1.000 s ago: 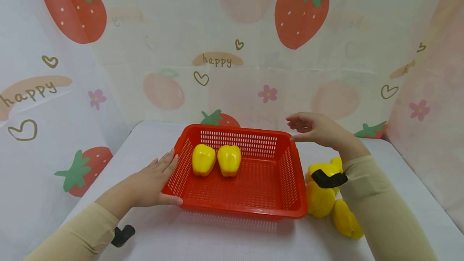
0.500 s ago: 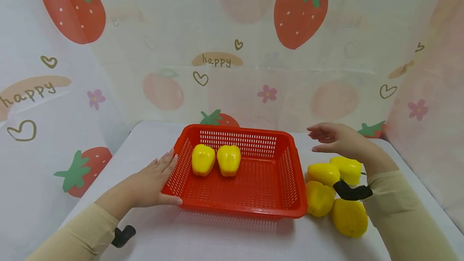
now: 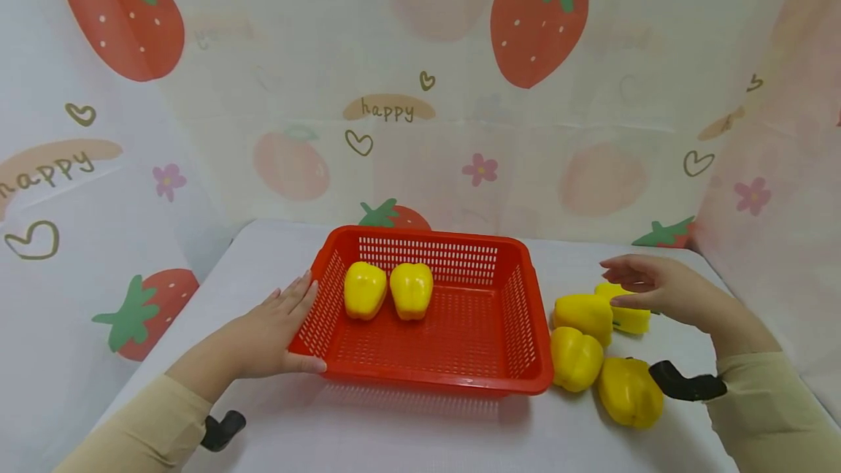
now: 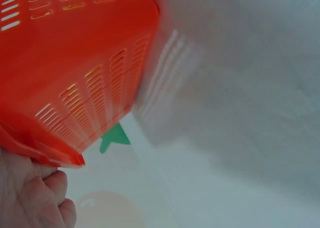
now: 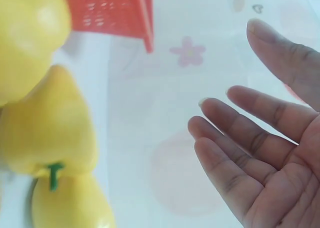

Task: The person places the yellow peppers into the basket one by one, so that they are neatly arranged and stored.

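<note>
A red plastic basket (image 3: 427, 382) with slotted walls stands on the white table. Along its left rim lies my left hand (image 3: 269, 331), fingers extended and thumb at the front corner. In the left wrist view, part of this hand (image 4: 35, 193) touches the rim from outside. Inside the basket sit two yellow bell peppers, one at left (image 3: 365, 290) and one beside it (image 3: 412, 290). My right hand (image 3: 673, 294) hovers over the bell peppers outside, partly covering the rearmost one (image 3: 631, 318). Nothing is in its loosely bent fingers (image 5: 245, 138).
Right of the basket lie more yellow bell peppers: one near its wall (image 3: 576, 358), one behind (image 3: 583, 316) and one in front (image 3: 631, 393). A strawberry-print cloth (image 3: 407, 174) hangs behind the table (image 3: 368, 436) and along both sides.
My right hand has moved rightward and down from the basket's back right corner to over the loose bell peppers. The left hand has stayed on the rim.
</note>
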`<state>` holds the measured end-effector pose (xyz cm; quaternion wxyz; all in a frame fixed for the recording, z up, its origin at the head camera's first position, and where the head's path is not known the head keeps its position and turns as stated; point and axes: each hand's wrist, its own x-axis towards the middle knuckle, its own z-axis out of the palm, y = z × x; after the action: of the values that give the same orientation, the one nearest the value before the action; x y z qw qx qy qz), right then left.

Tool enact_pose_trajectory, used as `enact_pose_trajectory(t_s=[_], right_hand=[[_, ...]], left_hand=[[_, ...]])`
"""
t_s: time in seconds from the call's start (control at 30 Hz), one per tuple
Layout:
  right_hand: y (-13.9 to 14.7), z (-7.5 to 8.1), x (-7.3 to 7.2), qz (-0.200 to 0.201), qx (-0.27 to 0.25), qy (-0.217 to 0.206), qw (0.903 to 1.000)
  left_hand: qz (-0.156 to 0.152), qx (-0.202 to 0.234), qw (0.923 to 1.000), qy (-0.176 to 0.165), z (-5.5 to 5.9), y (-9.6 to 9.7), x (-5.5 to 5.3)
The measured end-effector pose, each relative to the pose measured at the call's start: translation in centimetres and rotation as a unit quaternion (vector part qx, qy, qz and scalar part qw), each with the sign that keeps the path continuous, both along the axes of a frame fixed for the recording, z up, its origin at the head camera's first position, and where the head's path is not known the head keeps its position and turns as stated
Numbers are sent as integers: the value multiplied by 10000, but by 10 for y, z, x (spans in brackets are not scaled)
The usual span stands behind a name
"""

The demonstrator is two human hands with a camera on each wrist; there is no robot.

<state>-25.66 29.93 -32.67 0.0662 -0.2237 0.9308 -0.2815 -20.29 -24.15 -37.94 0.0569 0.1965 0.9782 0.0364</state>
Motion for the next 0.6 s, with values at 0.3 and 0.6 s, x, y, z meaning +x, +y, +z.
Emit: enact_pose_trajectory(t_s=[0.3,0.6], right_hand=[[24,-18,16,6,-71,-278,9996],[34,-41,29,-193,-211,-948,9951]], left_hand=[[14,-68,10000,24,-3,-2,-2],[21,-93,10000,8,-3,-1,-2]])
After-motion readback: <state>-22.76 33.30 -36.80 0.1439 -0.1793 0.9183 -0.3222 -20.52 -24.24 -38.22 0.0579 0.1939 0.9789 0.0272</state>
